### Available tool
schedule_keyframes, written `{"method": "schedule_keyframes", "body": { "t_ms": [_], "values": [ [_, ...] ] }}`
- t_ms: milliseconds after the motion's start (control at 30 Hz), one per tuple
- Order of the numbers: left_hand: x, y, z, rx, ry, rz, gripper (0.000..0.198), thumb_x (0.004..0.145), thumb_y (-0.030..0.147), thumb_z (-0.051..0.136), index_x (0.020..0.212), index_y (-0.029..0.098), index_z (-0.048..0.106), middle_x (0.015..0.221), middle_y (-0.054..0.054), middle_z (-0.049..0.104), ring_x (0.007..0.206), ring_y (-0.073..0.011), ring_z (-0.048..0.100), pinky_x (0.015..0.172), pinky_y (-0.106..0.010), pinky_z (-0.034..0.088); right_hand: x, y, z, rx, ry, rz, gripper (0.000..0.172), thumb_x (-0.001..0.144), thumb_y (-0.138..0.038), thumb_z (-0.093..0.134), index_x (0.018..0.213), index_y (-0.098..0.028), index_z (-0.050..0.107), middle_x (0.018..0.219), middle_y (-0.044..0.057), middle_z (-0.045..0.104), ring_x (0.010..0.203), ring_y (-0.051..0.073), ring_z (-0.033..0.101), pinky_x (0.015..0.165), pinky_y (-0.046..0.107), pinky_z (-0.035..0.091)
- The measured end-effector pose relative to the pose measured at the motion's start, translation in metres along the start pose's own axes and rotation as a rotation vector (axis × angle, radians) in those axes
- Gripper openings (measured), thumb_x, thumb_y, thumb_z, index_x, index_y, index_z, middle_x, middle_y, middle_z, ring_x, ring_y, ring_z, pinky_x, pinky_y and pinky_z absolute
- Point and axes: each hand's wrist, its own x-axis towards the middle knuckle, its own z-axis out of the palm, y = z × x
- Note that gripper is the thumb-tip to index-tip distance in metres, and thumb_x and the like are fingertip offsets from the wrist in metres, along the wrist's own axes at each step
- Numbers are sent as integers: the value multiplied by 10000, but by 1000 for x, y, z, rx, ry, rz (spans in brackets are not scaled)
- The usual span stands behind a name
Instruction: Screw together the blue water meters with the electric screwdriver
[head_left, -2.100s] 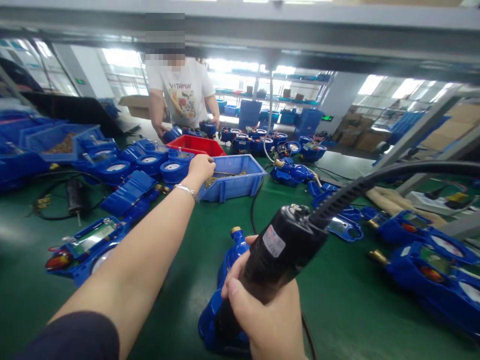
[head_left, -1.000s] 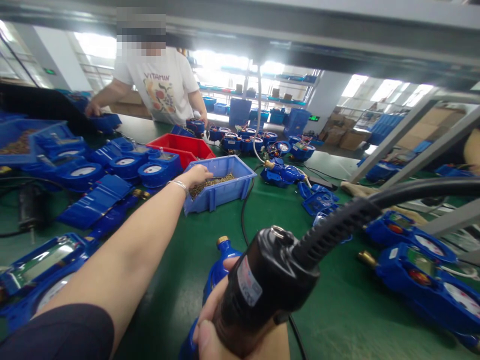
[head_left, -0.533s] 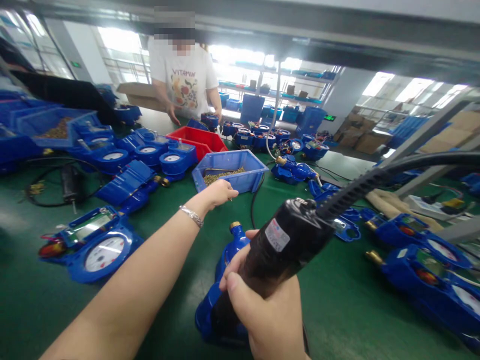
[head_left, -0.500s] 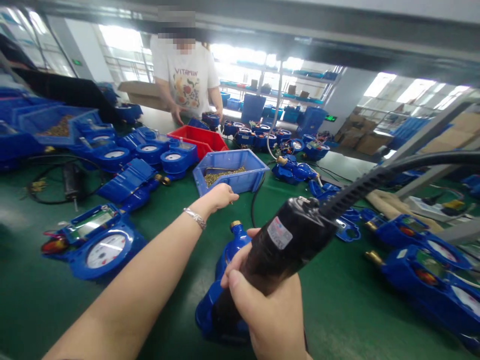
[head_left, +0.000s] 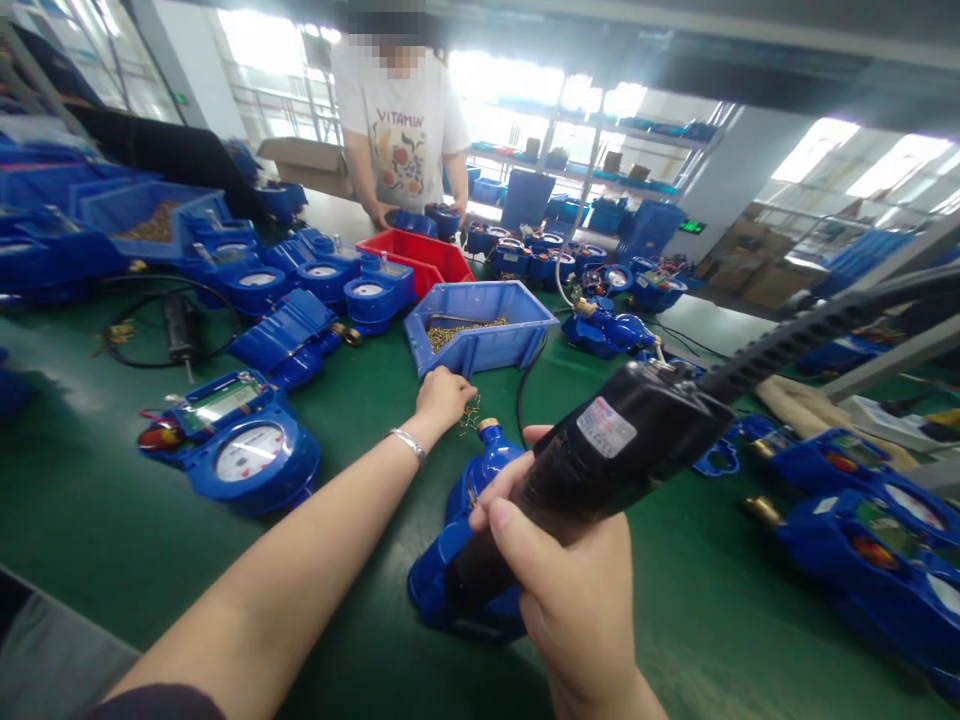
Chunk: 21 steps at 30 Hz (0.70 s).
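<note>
My right hand (head_left: 574, 570) is wrapped round a black electric screwdriver (head_left: 570, 480), its cable rising to the right. Below the tool stands a blue water meter (head_left: 461, 550) with a brass threaded end, partly hidden by the tool and hand. My left hand (head_left: 444, 398), a silver bracelet on its wrist, reaches forward with curled fingers. Small brass-coloured screws (head_left: 470, 414) show at and under its fingertips, over the green table. Just beyond that hand sits a blue bin (head_left: 499, 345) holding many screws.
A water meter with an open electronics box (head_left: 251, 455) lies on the left. Behind it are more meters and a second screwdriver (head_left: 178, 325). A red bin (head_left: 442, 262) stands at the back. Across the table a person (head_left: 401, 130) handles blue parts. Further meters (head_left: 862, 530) lie right.
The view has shifted slightly. My left hand has moved a little nearer from the blue bin, and several screws now show below its fingertips. My right hand keeps hold of the electric screwdriver.
</note>
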Motion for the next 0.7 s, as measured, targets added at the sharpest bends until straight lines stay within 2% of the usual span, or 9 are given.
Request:
{"method": "schedule_keyframes", "body": {
  "t_ms": [100,200,333,433,533,633,700],
  "values": [
    [-14,2,-6,-146,19,11,258,860,332,541,1023,139,589,1042,-60,614,903,-195,602,772,-384,515,-1,2,1,91,7,-3,356,654,-172,607,992,-210,499,588,-44,592,518,132,558,513,259,460],
    [-40,1,-11,-312,-2,1,174,839,282,568,873,118,615,799,-15,639,706,-140,610,661,-305,517,-2,4,0,153,-40,-32,300,671,-150,606,953,-211,521,602,-45,591,522,127,558,522,260,462],
    [-82,-8,-17,-513,-87,-16,44,736,162,618,713,129,598,552,41,585,499,-95,555,533,-230,478,-1,5,-5,140,-91,-29,134,699,-146,600,816,-198,559,621,-26,581,561,139,570,575,297,475],
    [-105,-15,-21,-581,-170,-16,73,702,159,618,644,144,576,485,49,561,436,-94,525,471,-223,442,0,6,-8,98,-107,-49,192,703,-134,604,880,-204,575,653,-10,587,613,164,585,626,337,483],
    [-120,-16,-24,-577,-249,30,83,698,164,612,617,146,611,467,41,556,432,-103,510,465,-231,423,1,6,-11,72,-126,-64,319,708,-119,602,1005,-227,556,672,-6,595,629,177,590,642,352,479],
    [-128,-13,-28,-534,-255,116,91,675,115,627,608,167,659,571,19,613,573,-124,561,591,-247,450,0,5,-11,75,-117,-57,372,711,-128,608,1056,-247,534,695,-10,602,630,176,590,661,357,471],
    [-130,-11,-30,-424,-236,249,116,692,104,626,629,186,679,662,7,648,686,-138,587,686,-253,451,-1,4,-8,75,-92,-46,366,713,-138,607,1053,-246,526,698,-13,602,632,173,588,673,360,468]
  ]
}}
